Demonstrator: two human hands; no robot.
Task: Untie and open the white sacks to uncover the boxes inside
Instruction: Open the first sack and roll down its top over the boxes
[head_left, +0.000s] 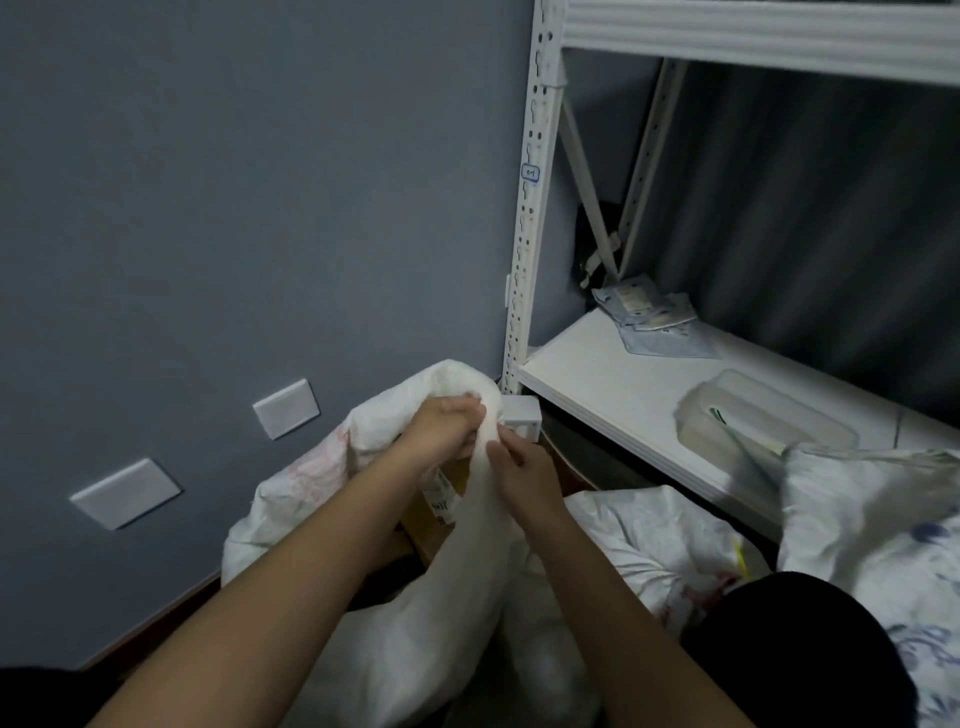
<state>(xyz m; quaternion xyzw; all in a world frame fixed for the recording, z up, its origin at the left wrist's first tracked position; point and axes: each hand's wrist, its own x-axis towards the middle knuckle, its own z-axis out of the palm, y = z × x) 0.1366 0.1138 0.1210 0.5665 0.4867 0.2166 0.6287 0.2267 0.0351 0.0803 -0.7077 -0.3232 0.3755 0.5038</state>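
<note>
My left hand and right hand are bare, with no rings. Both forearms are uncovered. I wear dark black clothing below.

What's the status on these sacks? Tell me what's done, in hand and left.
Done: the near white sack already gapes, showing a brown box with a label inside. In hand: left hand and right hand grip its bunched rim, pulling it wider. Left: the second sack beside it looks unopened, with no box showing.
</note>
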